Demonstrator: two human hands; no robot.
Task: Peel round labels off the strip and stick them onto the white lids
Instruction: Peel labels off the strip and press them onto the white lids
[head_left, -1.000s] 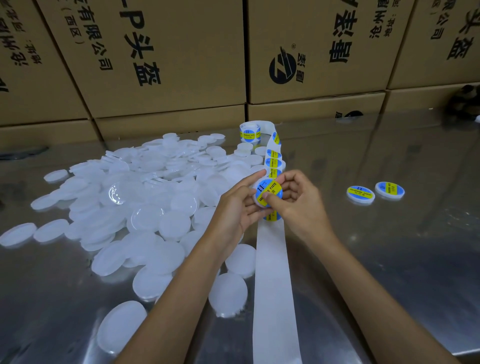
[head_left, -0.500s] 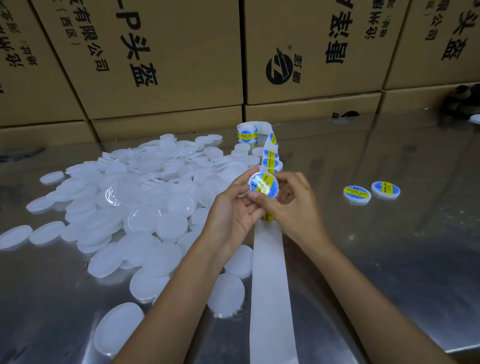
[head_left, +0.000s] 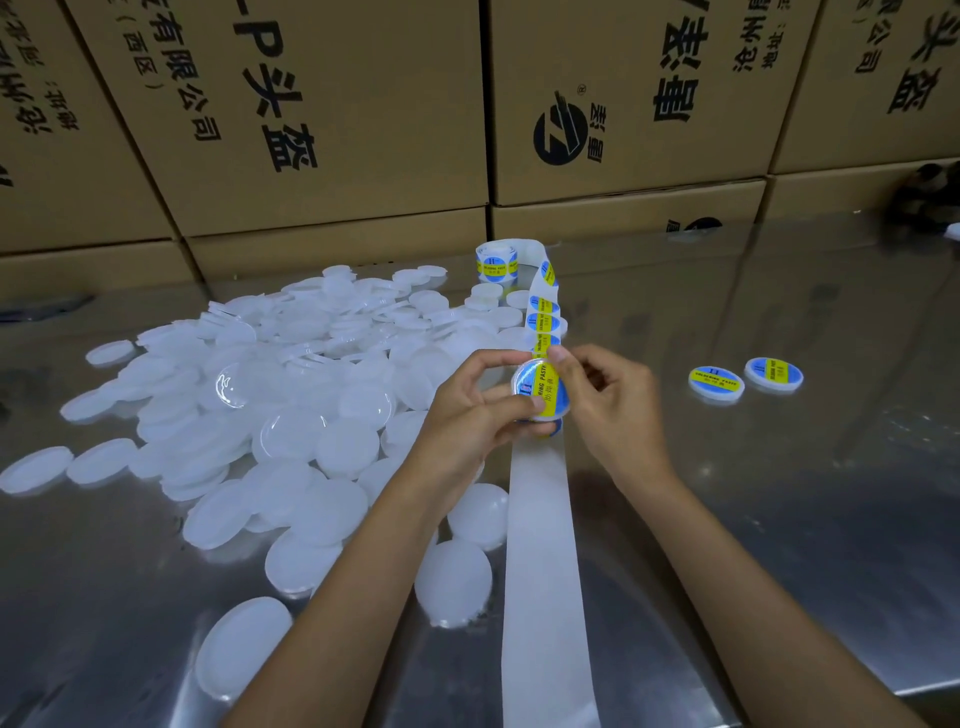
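Observation:
My left hand (head_left: 470, 415) holds a white lid (head_left: 540, 392) that carries a blue and yellow round label, lifted above the strip. My right hand (head_left: 608, 410) grips the same lid from the right, its fingertips at the lid's upper edge. The white backing strip (head_left: 543, 551) runs from the near table edge under both hands up to a label roll (head_left: 497, 264) at the back, with several labels still on its far part. A large heap of bare white lids (head_left: 291, 395) lies to the left.
Two labelled lids (head_left: 716, 383) (head_left: 773, 373) lie on the shiny metal table (head_left: 779, 519) to the right. Cardboard boxes (head_left: 332, 114) form a wall along the table's back edge. A dark object (head_left: 930, 195) sits at the far right.
Both hands have lifted the labelled lid slightly and turned it, so the yellow band now runs more upright. My right fingertips have shifted to the lid's upper edge.

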